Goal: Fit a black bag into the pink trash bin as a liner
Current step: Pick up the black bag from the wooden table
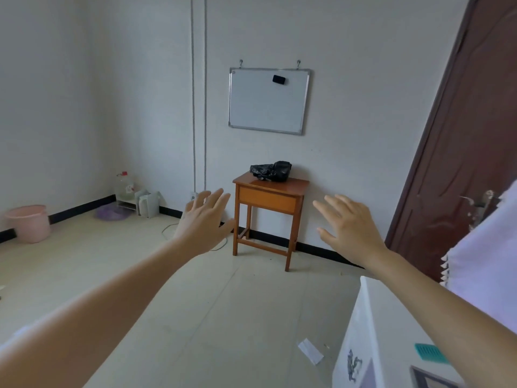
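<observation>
A crumpled black bag [270,171] lies on top of a small wooden table [268,198] against the far wall. The pink trash bin [28,223] stands on the floor at the far left, by the left wall. My left hand [202,219] and my right hand [348,226] are both stretched forward in the air with fingers spread, holding nothing. They hover on either side of the table, well short of it and far from the bin.
A whiteboard [269,99] hangs above the table. A dark brown door [470,152] is at the right. A white cabinet [391,345] stands at the near right. A water jug [124,186], white containers and a purple basin [110,212] sit in the far corner. A paper scrap [310,350] lies on the floor.
</observation>
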The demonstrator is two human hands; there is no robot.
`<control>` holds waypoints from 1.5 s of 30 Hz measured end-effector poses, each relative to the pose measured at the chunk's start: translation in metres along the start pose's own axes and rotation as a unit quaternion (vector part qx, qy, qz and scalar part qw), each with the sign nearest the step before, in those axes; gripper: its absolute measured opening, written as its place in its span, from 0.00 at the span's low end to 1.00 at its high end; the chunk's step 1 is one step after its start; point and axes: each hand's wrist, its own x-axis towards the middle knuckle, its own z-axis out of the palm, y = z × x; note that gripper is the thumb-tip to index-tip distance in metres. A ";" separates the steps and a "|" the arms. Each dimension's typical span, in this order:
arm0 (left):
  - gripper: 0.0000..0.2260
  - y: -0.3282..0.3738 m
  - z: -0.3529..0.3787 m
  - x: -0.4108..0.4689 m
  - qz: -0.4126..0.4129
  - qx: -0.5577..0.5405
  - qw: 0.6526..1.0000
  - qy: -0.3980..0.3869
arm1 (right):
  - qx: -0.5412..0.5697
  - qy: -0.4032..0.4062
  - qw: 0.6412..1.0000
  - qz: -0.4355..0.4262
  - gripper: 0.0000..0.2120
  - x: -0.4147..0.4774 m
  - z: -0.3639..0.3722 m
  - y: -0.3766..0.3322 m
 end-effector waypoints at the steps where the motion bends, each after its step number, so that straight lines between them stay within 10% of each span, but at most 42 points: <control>1: 0.24 0.005 0.003 0.013 -0.003 -0.006 1.000 0.002 | 0.001 -0.003 1.000 0.003 0.25 0.009 0.004 0.008; 45: 0.23 -0.116 0.347 0.564 0.014 0.013 1.000 -0.025 | -0.003 -0.108 0.994 0.008 0.28 0.475 0.389 0.246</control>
